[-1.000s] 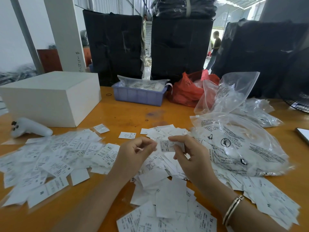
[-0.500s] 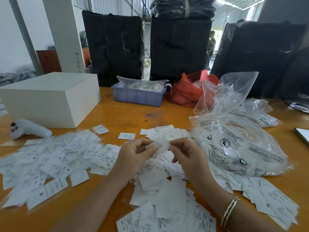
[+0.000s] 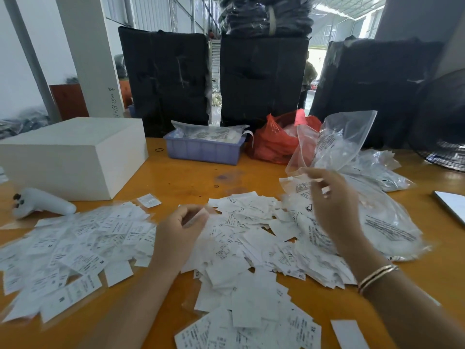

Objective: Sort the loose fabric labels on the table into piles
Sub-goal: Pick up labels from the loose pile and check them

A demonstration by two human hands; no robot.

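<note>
Bright, even daylight; strongest source is open doorway behind black wrapped bales point(image 3: 261, 79), blown out to near white. Glossy orange wooden table point(image 3: 191, 177) carries soft sheen, pale glare patch at far right edge. Shadows faint, diffuse beneath white printed fabric labels point(image 3: 83, 243). Clear crinkled plastic bags point(image 3: 352, 147) throw small specular glints. Motion blur smears both hands, right hand point(image 3: 334, 207) worst, left hand point(image 3: 178, 227) softer. Wide-angle bending: white square pillar point(image 3: 88, 54) leans, corners stretched, soft.
</note>
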